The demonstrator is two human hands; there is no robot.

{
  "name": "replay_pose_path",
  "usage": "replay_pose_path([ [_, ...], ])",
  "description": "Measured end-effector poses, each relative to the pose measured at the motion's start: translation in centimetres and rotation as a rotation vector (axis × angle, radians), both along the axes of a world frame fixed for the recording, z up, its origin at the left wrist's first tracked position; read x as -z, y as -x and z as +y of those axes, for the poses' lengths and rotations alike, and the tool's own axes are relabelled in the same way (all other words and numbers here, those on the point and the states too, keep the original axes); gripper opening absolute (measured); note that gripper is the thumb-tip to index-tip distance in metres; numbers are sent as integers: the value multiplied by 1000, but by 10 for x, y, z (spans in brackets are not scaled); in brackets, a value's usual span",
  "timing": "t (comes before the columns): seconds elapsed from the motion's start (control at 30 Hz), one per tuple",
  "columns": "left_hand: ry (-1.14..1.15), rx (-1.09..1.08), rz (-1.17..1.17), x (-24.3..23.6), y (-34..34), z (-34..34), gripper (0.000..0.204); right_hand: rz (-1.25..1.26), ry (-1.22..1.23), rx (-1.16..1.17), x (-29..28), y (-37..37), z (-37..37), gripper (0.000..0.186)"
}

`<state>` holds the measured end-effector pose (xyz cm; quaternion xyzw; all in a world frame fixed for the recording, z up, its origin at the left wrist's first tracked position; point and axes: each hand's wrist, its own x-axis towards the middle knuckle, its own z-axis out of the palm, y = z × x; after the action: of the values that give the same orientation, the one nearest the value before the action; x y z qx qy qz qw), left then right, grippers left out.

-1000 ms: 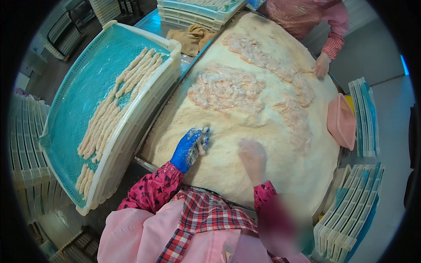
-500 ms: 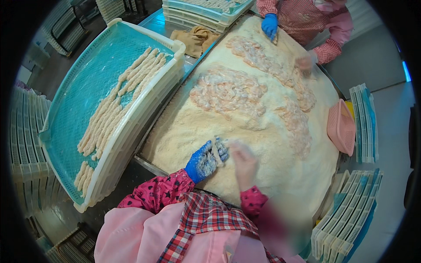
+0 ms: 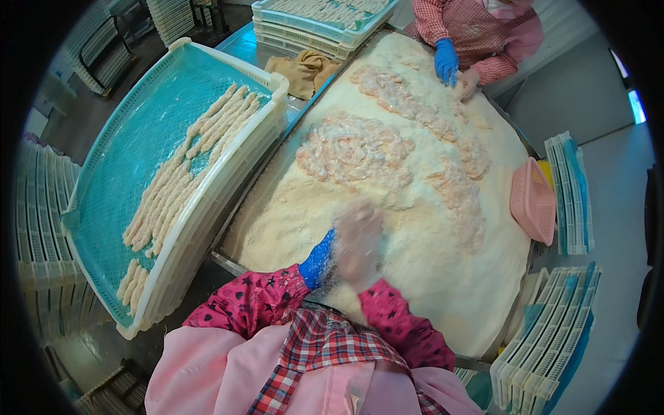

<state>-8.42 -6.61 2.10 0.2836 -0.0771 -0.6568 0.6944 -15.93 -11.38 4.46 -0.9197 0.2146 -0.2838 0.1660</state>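
My left hand [image 3: 319, 259], in a blue crumb-dusted glove, is over the near part of a wide bed of pale crumbs [image 3: 290, 214]. My right hand [image 3: 358, 245] is laid across it, smeared by motion, and covers the left fingers. Whatever lies between the two hands is hidden. Beyond them sits a heap of pinkish raw meat pieces [image 3: 353, 149], with a further patch of meat pieces [image 3: 456, 200] to the right. On my left, crumb-coated strips [image 3: 169, 187] lie in rows on a tray lined with blue-green mesh [image 3: 117, 173].
Across the table a co-worker's blue-gloved hand [image 3: 446, 61] and other hand [image 3: 468, 83] work at the crumbs. A pink basket [image 3: 532, 204] stands at the right edge. Stacked trays [image 3: 546, 339] rise near right; more filled trays [image 3: 304, 38] and a brown cloth [image 3: 302, 71] are at the back.
My right hand has swung left onto my left hand, which held a pale strip before. The co-worker's hands have come together.
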Motion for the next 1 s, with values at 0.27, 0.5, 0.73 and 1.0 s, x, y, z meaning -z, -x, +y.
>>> replay_pose_path([
  [0.27,-220,210,57,41,-11,8,61,-177,-48,-64,17,-9,1,54],
  [0.5,183,-222,-281,29,2,-12,59,-446,-358,-118,-10,-9,9,61],
  [0.73,-240,165,-2109,31,-41,-6,41,-259,-574,598,60,90,-21,56],
  [1.0,-2,62,-634,30,8,5,47,-138,-322,161,0,16,3,51],
])
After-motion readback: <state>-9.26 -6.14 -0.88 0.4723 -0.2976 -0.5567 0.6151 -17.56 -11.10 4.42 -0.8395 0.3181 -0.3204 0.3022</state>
